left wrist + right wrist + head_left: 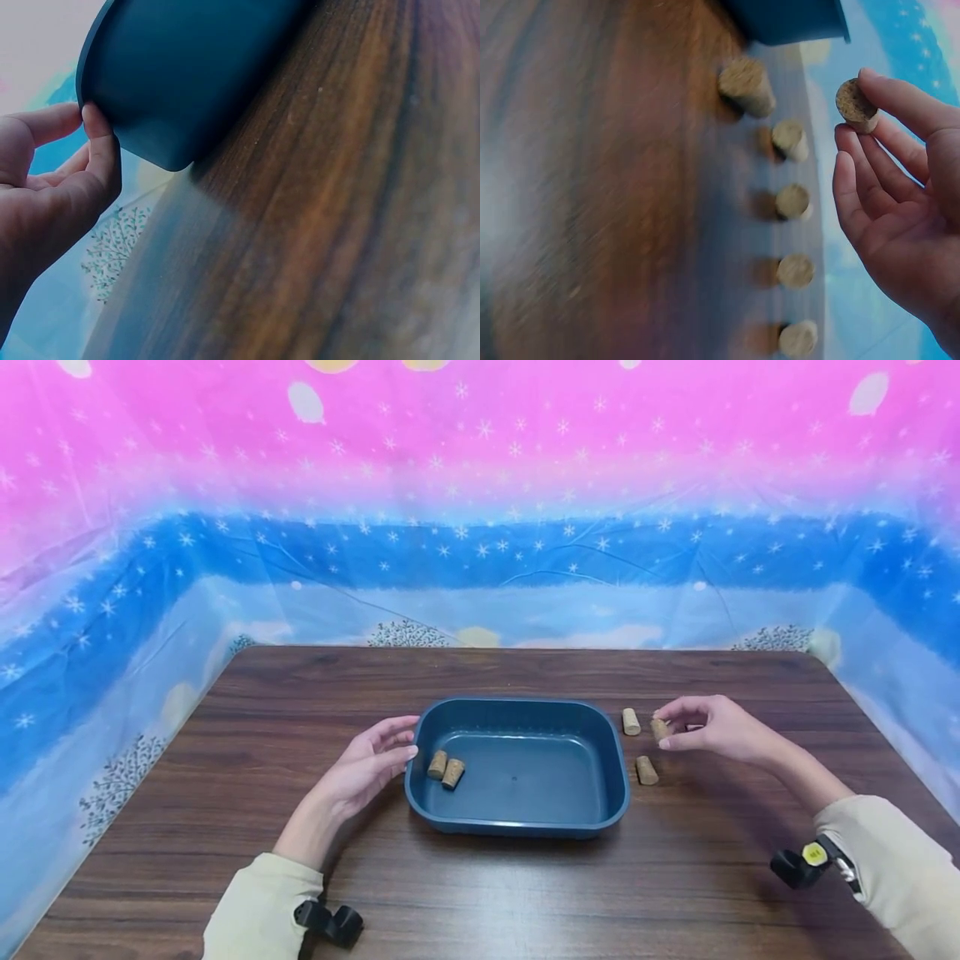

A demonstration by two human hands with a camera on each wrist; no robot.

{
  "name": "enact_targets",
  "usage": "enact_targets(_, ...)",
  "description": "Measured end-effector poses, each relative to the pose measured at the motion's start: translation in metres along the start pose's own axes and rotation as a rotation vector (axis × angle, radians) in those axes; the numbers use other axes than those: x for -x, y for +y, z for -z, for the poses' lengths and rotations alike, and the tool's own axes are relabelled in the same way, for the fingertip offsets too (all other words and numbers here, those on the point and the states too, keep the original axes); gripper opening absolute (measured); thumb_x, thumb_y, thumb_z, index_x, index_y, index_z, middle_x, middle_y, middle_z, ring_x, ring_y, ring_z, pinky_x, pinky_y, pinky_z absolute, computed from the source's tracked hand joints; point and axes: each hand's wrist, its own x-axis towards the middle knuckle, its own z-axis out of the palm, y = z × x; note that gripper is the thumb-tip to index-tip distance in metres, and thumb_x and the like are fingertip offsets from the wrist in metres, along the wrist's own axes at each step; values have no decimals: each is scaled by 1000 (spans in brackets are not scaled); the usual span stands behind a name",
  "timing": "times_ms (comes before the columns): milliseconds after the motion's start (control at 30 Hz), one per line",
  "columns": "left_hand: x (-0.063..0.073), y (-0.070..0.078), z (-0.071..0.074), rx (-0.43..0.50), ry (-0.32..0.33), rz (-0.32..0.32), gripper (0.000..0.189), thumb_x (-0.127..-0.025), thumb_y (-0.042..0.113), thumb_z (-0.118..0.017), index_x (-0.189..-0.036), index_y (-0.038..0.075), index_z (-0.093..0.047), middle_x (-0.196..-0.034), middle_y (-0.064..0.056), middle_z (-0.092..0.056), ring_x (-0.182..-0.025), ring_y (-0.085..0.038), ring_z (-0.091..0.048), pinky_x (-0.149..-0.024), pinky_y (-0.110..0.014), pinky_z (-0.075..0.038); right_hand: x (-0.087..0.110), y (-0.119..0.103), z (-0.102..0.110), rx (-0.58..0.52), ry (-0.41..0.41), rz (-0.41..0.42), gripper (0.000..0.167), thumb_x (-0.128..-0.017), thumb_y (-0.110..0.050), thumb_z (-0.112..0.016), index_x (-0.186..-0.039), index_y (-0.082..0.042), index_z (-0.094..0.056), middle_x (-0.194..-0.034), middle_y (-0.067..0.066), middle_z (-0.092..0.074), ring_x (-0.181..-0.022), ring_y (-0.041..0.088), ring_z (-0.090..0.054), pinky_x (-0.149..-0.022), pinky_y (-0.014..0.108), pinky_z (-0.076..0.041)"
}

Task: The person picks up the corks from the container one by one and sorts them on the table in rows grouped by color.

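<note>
A dark blue plastic basin stands on the table, with two cork stoppers lying inside near its left wall. My left hand pinches the basin's left rim between thumb and finger, plainly seen in the left wrist view. To the right of the basin, my right hand holds a cork stopper between its thumb and fingertips, raised above the table in the right wrist view. Two other corks, one farther back and one nearer, stand between the basin and that hand.
The right wrist view shows more corks in a row on the table; in the head view the right hand hides some. The brown wooden table ends at a cloth backdrop with snowflakes, behind and at both sides.
</note>
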Motion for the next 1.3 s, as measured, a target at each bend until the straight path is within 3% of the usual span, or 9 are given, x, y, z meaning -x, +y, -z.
enact_targets(233, 1, -1, 1, 9, -3, -19, 52, -94, -3, -53, -143, -6, -33, -116, -12, -45, -99, -16, -53, -88, -24, -49, 11, 19, -4, -12, -22, -30, 41, -81, -17, -79, -114, 3, -64, -109, 15, -66, -105, 34, -61, -75, 26, -52)
enact_targets(467, 1, -1, 0, 33, -13, -32, 54, -93, -6, -52, -142, -9, -32, -113, -11, -46, -98, -14, -54, -88, -24, -49, 18, 29, -6, 19, -20, -53, 41, -83, -22, -77, -115, 0, -66, -103, 8, -69, -93, 14, -61, -78, 24, -47)
enact_targets(600, 2, -1, -1, 30, -11, -30, 54, -93, -6, -52, -142, -9, -32, -114, -11, -46, -98, -14, -54, -88, -24, -49, 20, 34, -9, 20, -14, -71, 41, -83, -23, -77, -116, -1, -66, -110, 8, -66, -96, 14, -56, -76, 25, -46)
enact_targets(833, 1, 0, -1, 26, -17, -32, 53, -93, -7, -52, -143, -9, -32, -115, -12, -45, -98, -14, -54, -87, -24, -49, 22, 40, -14, -86, -29, -61, 40, -83, -14, -76, -115, 6, -63, -95, 9, -67, -83, 9, -60, -70, 25, -49)
enact_targets(1300, 1, 1, -1, 21, -18, -25, 54, -93, -6, -53, -143, -8, -33, -116, -13, -44, -98, -14, -54, -88, -24, -49, 23, 45, -20, -104, 10, 7, 34, -80, -8, -77, -108, 7, -64, -87, 5, -62, -77, 7, -56, -64, 24, -47)
